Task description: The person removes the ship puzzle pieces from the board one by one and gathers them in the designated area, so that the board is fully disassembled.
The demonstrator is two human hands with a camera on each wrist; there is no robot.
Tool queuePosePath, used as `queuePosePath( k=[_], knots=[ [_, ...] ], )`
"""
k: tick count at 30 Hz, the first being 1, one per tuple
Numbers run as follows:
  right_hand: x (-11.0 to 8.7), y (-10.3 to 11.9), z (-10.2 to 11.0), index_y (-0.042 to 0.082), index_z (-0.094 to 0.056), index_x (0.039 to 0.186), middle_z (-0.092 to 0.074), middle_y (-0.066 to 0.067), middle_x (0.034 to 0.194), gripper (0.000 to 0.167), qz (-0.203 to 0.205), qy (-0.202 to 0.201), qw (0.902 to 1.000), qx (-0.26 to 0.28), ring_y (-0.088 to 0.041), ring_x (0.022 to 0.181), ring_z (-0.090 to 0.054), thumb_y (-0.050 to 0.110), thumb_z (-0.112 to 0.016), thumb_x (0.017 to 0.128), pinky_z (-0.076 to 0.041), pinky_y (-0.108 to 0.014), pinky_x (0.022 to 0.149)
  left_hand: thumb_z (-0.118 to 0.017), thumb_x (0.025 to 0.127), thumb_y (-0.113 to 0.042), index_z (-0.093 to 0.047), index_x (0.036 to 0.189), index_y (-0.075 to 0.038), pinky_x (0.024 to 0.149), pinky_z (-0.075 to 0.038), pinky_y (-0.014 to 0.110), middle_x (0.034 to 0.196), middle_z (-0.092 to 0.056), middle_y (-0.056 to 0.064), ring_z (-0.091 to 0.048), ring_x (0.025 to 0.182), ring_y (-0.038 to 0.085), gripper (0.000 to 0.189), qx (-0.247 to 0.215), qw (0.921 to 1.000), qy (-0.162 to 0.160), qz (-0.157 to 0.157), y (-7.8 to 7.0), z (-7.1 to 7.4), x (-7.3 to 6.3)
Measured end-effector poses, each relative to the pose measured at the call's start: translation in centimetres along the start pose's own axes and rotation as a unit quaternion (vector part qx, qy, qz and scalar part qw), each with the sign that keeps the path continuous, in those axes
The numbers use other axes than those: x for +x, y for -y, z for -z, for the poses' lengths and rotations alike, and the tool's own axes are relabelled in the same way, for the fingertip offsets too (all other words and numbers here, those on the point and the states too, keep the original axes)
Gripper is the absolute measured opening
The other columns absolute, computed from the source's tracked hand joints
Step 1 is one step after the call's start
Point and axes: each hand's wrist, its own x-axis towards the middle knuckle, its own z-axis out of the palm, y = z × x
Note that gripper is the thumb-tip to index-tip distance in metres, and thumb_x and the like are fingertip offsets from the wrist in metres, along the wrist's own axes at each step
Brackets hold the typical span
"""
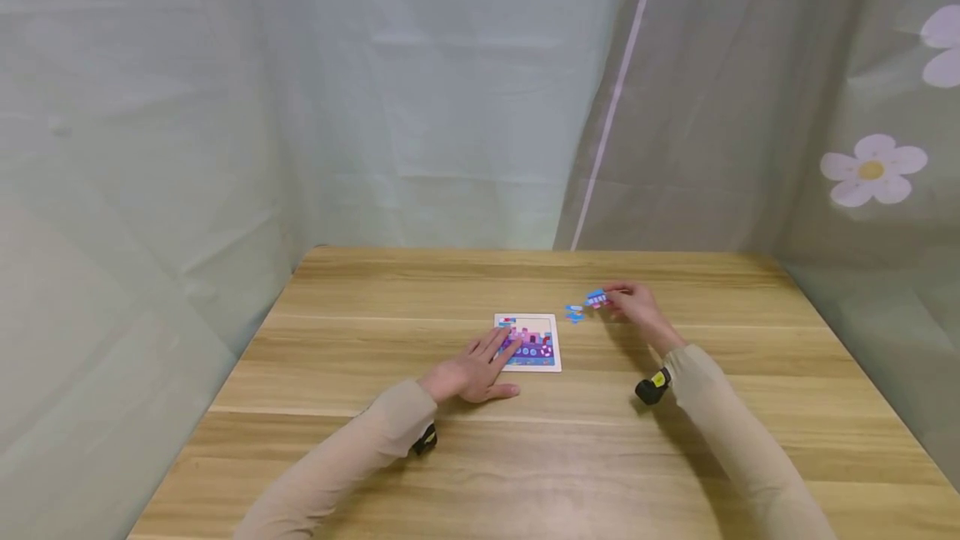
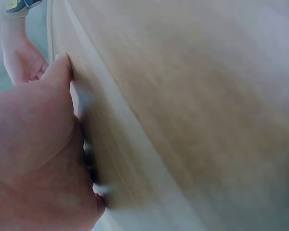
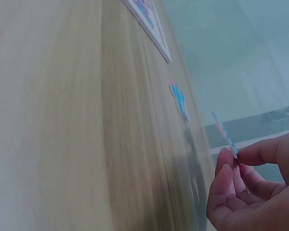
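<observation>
A white-framed jigsaw puzzle [image 1: 540, 351] with a purple and pink ship picture lies on the table; bare backing shows in its upper part. Across its left side rests my left hand [image 1: 480, 369], fingers spread and straight. In the left wrist view that hand [image 2: 33, 154] hides the puzzle. My right hand [image 1: 633, 304] pinches a blue and pink puzzle piece [image 1: 597, 298] between thumb and fingers. In the right wrist view the held piece [image 3: 225, 134] appears nearly edge-on, raised over the table. A loose blue puzzle piece [image 1: 575, 313] lies between the puzzle and my right hand.
The wooden table [image 1: 360, 315] has its far edge close to a pale hanging curtain [image 1: 450, 107]. Another curtain with white flowers [image 1: 873, 171] hangs at the right. Each wrist carries a black strapped camera [image 1: 652, 387].
</observation>
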Motion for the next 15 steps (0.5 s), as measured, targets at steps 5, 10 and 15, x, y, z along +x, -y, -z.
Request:
queuePosePath(
  k=[5, 10, 15],
  knots=[
    [-0.09, -0.08, 0.41, -0.011, -0.051, 0.128, -0.063, -0.003, 0.090, 0.035, -0.005, 0.004, 1.0000, 0.003, -0.008, 0.071, -0.058, 0.009, -0.048, 0.100, -0.053, -0.020, 0.064, -0.037, 0.098, -0.058, -0.003, 0.157, -0.014, 0.123, -0.012, 0.048, 0.163, 0.006, 0.015, 0.001, 0.152, 0.030, 0.081, 0.008, 0.9999, -0.006, 0.003, 0.09, -0.20, 0.13],
    [0.00, -0.27, 0.52, -0.013, -0.053, 0.124, -0.064, -0.004, 0.085, 0.032, -0.004, -0.005, 1.0000, -0.003, -0.006, 0.066, -0.058, 0.004, -0.049, 0.098, -0.052, -0.018, 0.059, -0.037, 0.099, -0.056, -0.004, 0.157, -0.012, 0.123, -0.012, 0.048, 0.163, 0.005, 0.017, 0.000, 0.152, 0.031, 0.080, 0.011, 0.9999, -0.003, 0.005, -0.15, 0.11, -0.06],
    [-0.13, -0.52, 0.44, -0.014, -0.057, 0.117, -0.068, -0.011, 0.088, 0.028, 0.005, -0.010, 0.9995, -0.030, -0.005, 0.068, -0.062, 0.003, -0.053, 0.095, -0.052, -0.018, 0.059, -0.038, 0.099, -0.055, -0.004, 0.157, -0.011, 0.122, -0.012, 0.049, 0.163, 0.005, 0.017, 0.001, 0.151, 0.032, 0.080, 0.004, 1.0000, -0.005, 0.001, -0.09, -0.03, -0.02]
  ],
)
